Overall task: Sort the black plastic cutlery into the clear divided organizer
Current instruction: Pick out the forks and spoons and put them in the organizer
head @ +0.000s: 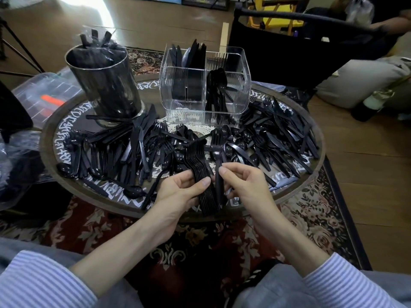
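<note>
Item: fork stack, nested, black plastic. It was held in the left hand, fingers behind and thumb curled across the front of the handles. Long axis ran near to far, tines toward the far side, handle ends protruding near of the palm.

Item: single fork. It was pinched at the handle by the right hand, just right of the stack and roughly parallel to it, tines pointed far.

Item: organizer, clear, divided, stood upright at the far centre of the tray. Knives were stood in the left compartment, spoons in the right.

Item: loose cutlery, spread across the tray.

Item: cylinder, far left, filled with dark cutlery.
</note>
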